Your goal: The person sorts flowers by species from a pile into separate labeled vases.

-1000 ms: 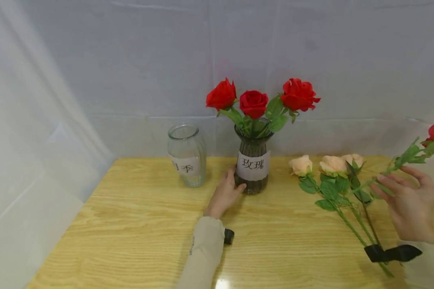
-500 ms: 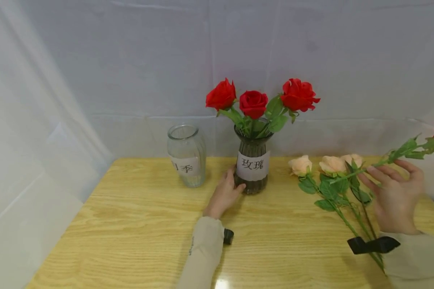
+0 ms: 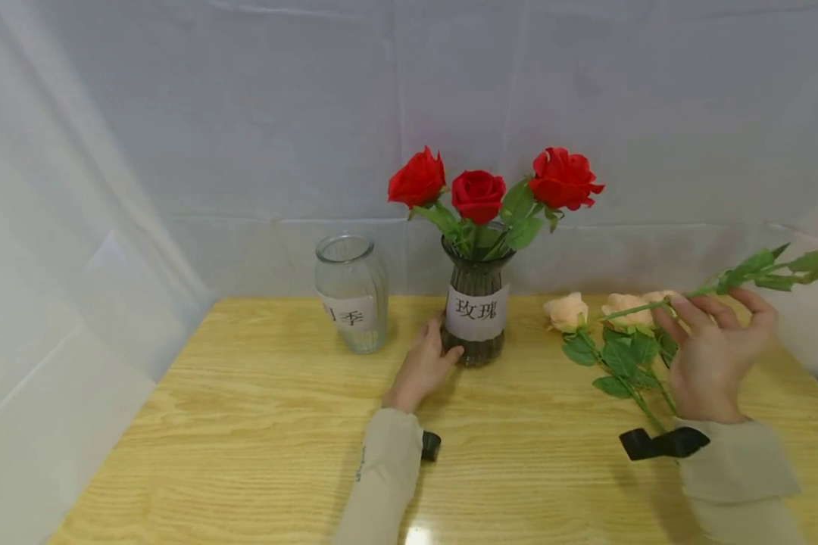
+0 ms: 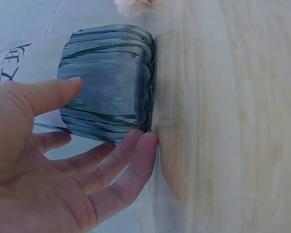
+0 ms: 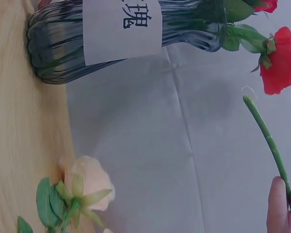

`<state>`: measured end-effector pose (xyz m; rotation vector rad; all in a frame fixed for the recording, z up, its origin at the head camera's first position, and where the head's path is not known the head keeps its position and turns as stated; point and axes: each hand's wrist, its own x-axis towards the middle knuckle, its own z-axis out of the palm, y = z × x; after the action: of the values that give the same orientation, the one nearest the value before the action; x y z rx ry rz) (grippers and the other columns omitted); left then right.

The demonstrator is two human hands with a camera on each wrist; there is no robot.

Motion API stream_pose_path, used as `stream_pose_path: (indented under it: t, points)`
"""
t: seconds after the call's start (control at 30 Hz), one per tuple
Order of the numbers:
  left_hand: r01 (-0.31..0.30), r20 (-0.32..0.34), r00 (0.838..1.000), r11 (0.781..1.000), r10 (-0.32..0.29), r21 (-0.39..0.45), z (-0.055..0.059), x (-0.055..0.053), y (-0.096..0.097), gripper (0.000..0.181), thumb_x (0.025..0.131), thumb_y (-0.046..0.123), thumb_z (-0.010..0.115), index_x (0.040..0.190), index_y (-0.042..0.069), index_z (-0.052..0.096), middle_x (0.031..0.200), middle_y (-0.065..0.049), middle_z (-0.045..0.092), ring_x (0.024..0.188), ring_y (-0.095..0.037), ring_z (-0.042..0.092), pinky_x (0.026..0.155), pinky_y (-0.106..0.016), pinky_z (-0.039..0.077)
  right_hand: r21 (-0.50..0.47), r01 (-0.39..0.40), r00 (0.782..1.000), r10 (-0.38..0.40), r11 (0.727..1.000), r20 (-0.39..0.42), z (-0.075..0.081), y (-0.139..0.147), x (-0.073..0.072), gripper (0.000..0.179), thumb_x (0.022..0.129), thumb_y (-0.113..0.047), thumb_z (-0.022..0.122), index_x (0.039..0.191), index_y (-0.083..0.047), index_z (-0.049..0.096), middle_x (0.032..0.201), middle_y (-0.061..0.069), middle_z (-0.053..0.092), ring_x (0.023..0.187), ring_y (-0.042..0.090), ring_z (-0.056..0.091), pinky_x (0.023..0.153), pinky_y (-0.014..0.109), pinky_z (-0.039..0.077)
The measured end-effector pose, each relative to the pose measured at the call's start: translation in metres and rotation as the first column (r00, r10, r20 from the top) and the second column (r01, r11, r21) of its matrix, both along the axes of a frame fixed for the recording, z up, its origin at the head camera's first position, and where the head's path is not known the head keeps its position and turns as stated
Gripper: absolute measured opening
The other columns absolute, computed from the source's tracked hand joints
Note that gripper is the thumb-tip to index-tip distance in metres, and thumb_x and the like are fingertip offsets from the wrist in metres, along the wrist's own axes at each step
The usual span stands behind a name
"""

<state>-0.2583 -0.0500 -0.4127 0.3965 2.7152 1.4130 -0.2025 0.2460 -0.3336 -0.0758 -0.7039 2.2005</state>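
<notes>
Slim stem (image 5: 275, 154) nearer ribbed vase (image 3: 477, 278)

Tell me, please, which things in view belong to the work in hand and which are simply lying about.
Apparently in the work:
held rose, pinched by the right hand
dark vase, with the left hand at its base
three red roses, standing in it

Apparently just lying about:
peach roses, on the table
clear vase, holding no flowers

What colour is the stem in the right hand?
Green; the stem shows best in the right wrist view.
</notes>
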Motion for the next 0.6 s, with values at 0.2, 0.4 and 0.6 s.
stream_pose_path:
  t: [0.2,0.4,0.6]
  points:
    - [0.002,-0.004,1.000,1.000,-0.002,0.002,-0.001,-0.001,0.001,0.068,0.104,0.015,0.060,0.158,0.000,0.023,0.158,-0.029,0.028,0.143,-0.041,0.035,0.113,-0.053,0.035,0.051,0.067,0.997,-0.069,0.996,0.021,0.008,-0.014,-0.007,0.051,0.085,0.016,0.070,0.123,-0.001,0.040,0.077,0.015,0.049,0.056,0.025,0.061,0.057,0.037,0.061]
    - [0.001,-0.007,1.000,1.000,-0.001,0.001,-0.002,-0.002,0.000,0.067,0.104,0.014,0.059,0.158,-0.001,0.023,0.158,-0.029,0.028,0.143,-0.041,0.035,0.113,-0.053,0.034,0.067,0.107,0.994,-0.106,0.992,-0.019,0.016,-0.029,-0.015,0.054,0.083,0.015,0.073,0.123,-0.001,0.040,0.078,0.015,0.047,0.058,0.026,0.059,0.059,0.036,0.061]
    - [0.006,-0.012,1.000,1.000,-0.006,-0.005,-0.001,-0.001,-0.001,0.067,0.104,0.015,0.059,0.158,-0.001,0.023,0.158,-0.029,0.028,0.143,-0.042,0.035,0.113,-0.054,0.035,0.080,0.137,0.990,-0.134,0.987,-0.044,0.024,-0.045,-0.023,0.054,0.082,0.017,0.073,0.121,0.001,0.040,0.077,0.015,0.046,0.056,0.026,0.056,0.060,0.036,0.060]
